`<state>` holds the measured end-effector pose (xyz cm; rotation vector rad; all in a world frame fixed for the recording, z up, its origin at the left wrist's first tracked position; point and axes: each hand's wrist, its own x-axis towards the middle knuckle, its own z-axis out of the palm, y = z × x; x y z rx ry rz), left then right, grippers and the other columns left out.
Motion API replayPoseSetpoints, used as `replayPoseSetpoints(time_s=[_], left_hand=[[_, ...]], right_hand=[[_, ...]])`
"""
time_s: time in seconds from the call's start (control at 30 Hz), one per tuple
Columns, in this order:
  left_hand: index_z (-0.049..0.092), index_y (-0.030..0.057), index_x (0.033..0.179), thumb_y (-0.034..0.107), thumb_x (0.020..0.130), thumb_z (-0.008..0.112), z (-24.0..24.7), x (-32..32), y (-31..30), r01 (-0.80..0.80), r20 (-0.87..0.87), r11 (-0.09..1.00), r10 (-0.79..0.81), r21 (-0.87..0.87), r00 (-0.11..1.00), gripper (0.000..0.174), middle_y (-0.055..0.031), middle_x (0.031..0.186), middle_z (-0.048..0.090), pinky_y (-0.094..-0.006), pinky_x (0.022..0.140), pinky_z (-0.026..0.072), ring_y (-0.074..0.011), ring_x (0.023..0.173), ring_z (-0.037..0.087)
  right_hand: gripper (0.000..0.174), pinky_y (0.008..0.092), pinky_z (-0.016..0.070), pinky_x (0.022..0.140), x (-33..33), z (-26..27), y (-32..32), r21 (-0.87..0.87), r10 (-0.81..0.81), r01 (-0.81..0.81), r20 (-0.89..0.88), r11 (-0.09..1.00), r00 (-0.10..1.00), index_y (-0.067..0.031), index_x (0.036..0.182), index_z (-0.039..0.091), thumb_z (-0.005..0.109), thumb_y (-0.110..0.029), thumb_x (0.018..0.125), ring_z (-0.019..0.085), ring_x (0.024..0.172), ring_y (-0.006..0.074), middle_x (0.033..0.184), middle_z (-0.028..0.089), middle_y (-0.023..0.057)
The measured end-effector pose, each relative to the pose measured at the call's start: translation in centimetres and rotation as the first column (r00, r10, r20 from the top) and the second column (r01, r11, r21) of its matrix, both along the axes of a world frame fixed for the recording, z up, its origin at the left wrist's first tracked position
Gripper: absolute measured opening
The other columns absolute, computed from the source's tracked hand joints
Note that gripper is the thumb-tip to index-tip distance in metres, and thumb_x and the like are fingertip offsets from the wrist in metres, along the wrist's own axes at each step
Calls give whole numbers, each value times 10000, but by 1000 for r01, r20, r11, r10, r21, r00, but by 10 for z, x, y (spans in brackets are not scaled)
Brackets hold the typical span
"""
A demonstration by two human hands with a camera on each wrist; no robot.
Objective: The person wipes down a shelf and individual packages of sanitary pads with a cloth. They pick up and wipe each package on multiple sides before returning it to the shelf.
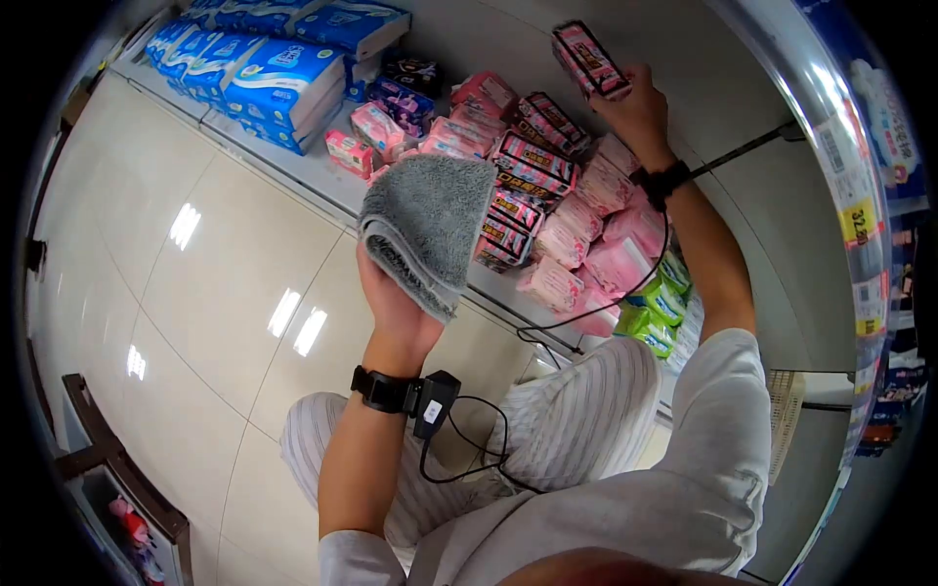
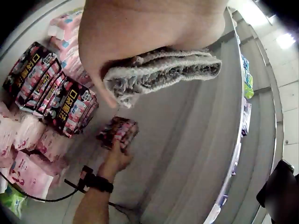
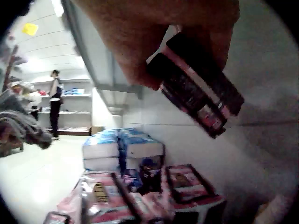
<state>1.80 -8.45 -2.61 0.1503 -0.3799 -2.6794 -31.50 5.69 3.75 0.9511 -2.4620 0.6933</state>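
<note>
My left hand (image 1: 396, 313) holds a folded grey towel (image 1: 430, 210) from below, in front of the shelf; in the left wrist view the towel's layered edge (image 2: 163, 74) shows beneath the hand. Over at the back of the shelf, my right hand (image 1: 635, 115) grips a small pink-and-black packet (image 1: 589, 61) by one end. The right wrist view shows this packet (image 3: 196, 88) between thumb and fingers, raised above the other goods. Similar pink-and-black packets (image 1: 534, 164) with yellow lettering are stacked on the shelf between the two hands.
Blue-and-white tissue packs (image 1: 283, 83) line the shelf's left end. Pink packs (image 1: 620, 259) and green packs (image 1: 664, 298) lie nearer the body. A shelf with price tags (image 1: 857, 223) overhangs at right. Black cables (image 1: 625, 298) run from the wrists. A person (image 3: 55, 105) stands farther off.
</note>
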Motion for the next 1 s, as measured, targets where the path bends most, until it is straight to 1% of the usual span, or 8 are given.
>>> replayPoseSetpoints(time_s=[0.13,0.2,0.3,0.37,0.53,0.67,0.77,1.0], left_hand=[[357,167,1489,560,989,344,-3,-8,9,63,-61,998,-63,0,996,636,-76,1502,417,-535,1121,339,-305,1372,414],[396,140,1465,561,993,341,-13,-9,14,92,-6,994,-91,64,996,635,-71,1468,462,-461,1107,370,-279,1333,458],[450,113,1415,613,986,321,-12,-6,16,65,25,995,-67,80,997,671,-69,1412,510,-410,1079,401,-248,1280,499],[454,110,1399,683,964,290,-4,1,13,20,65,997,-25,75,998,738,-67,1379,526,-407,1078,405,-237,1258,510],[404,111,1425,715,946,267,-13,5,3,-87,32,996,87,-21,996,783,-68,1386,517,-417,1075,413,-232,1257,512],[309,141,1462,613,1009,213,-9,0,6,-129,143,991,134,-41,981,661,-68,1357,517,-391,1061,426,-212,1242,514],[480,126,1290,606,1013,174,-3,0,10,-79,341,970,156,-229,927,632,-47,1186,607,-360,977,472,-197,1106,578],[470,126,1350,643,995,213,-2,5,13,-75,206,997,76,-16,976,678,-26,1234,598,-345,969,464,-189,1106,576]], right_hand=[[644,404,555,770,112,11,2,65,309,-304,-308,950,900,-16,1233,549,804,-275,702,691,903,320,1039,684,185],[647,387,548,863,159,4,-1,261,628,-579,-452,772,633,-30,1280,564,776,-216,697,671,1039,296,1181,652,199],[632,374,521,952,214,-12,-1,453,652,-472,-459,756,603,-33,1284,585,755,-197,698,628,1152,277,1294,599,198],[634,367,531,936,228,-6,-8,238,672,-634,-148,736,725,-17,1254,603,778,-179,666,650,1114,282,1241,633,189],[652,331,551,867,246,4,-12,-55,709,-708,3,704,705,8,1214,628,816,-123,603,696,1003,269,1141,682,182],[655,289,495,927,247,-3,-14,-436,751,-616,297,656,589,26,1284,562,810,-42,681,635,1052,139,1170,664,104],[589,312,454,994,246,-6,-30,-828,830,-208,434,521,351,-5,1353,475,703,50,813,582,1129,143,1233,611,88],[455,353,453,998,254,-22,-48,-914,914,149,394,377,101,-29,1290,462,634,34,874,593,1110,190,1199,610,87]])
